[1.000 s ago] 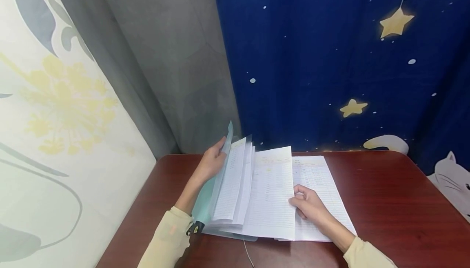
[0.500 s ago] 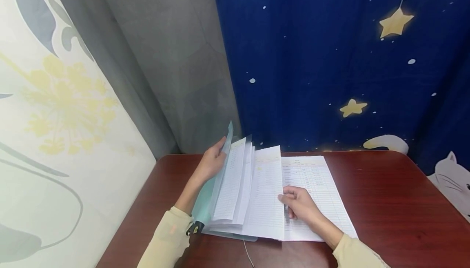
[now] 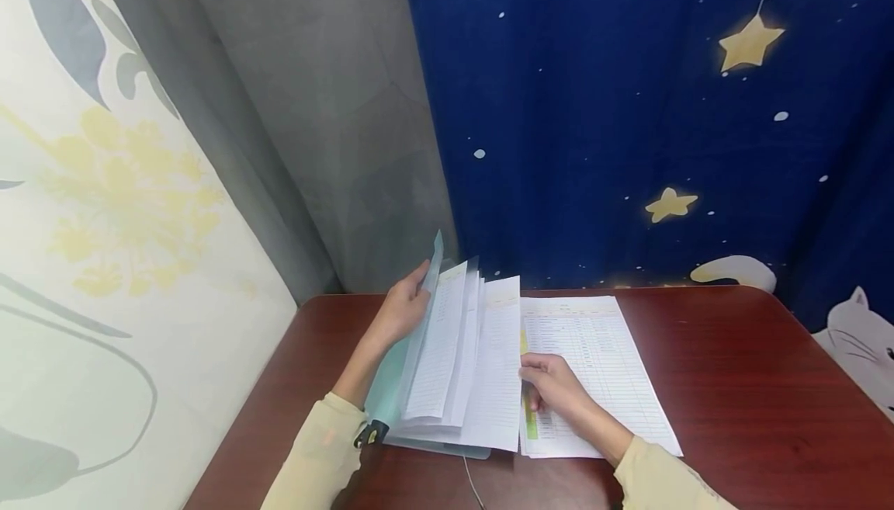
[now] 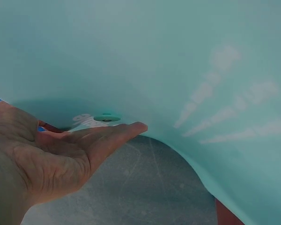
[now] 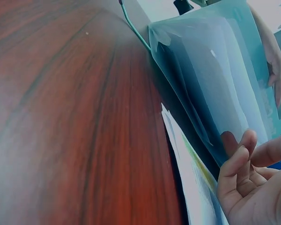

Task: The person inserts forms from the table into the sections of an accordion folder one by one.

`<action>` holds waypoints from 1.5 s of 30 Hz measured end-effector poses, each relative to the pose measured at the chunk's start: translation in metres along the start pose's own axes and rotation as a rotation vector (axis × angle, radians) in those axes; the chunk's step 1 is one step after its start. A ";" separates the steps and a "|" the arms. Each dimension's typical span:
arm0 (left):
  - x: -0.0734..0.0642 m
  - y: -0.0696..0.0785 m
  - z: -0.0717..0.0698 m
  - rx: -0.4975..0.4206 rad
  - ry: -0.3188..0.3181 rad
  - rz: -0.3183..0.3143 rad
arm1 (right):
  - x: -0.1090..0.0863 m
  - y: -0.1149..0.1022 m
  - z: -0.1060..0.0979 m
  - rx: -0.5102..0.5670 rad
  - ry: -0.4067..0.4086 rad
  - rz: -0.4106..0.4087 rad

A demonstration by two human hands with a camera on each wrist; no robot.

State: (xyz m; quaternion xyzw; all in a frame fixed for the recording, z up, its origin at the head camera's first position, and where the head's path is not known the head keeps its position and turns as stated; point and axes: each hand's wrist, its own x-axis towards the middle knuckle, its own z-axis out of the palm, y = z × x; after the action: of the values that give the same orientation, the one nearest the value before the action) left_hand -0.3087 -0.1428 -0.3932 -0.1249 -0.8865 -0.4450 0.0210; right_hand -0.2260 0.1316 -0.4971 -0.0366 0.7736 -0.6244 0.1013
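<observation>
A teal plastic folder [image 3: 391, 378] stands partly raised on the left of the table, with several white printed sheets inside. My left hand [image 3: 403, 304] grips its upraised cover near the top edge; the left wrist view shows the thumb along the teal plastic [image 4: 154, 56], beside a round snap button [image 4: 107, 118]. With thumb and fingertips, my right hand [image 3: 555, 386] pinches the right edge of a printed sheet [image 3: 497, 370] at the folder's mouth. Under that hand lies a stack of printed papers [image 3: 608, 386], with a yellow-green strip [image 3: 531, 425] showing along its left side.
The reddish-brown wooden table [image 3: 740, 401] carries everything. A thin cable [image 3: 472, 480] runs from under the folder to the front edge. Behind the table hang a grey curtain [image 3: 335, 122] and a blue star-patterned curtain [image 3: 594, 106]. A patterned white panel [image 3: 140, 261] stands at the left.
My right hand has moved left with the sheet, sliding it further into the folder. More of the stack beneath, including the yellow-green strip, now shows. The left hand has stayed put.
</observation>
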 end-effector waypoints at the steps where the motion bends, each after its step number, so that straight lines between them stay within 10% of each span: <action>1: 0.000 0.000 0.000 -0.004 -0.001 -0.002 | 0.001 0.000 0.002 0.006 -0.007 0.002; 45: 0.006 -0.001 0.002 0.035 0.024 0.022 | 0.027 -0.007 0.046 -0.026 -0.046 -0.054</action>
State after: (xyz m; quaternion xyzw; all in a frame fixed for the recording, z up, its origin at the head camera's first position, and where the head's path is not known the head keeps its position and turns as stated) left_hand -0.3143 -0.1404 -0.3947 -0.1288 -0.8925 -0.4306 0.0384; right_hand -0.2435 0.0807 -0.5027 -0.0729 0.7779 -0.6158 0.1017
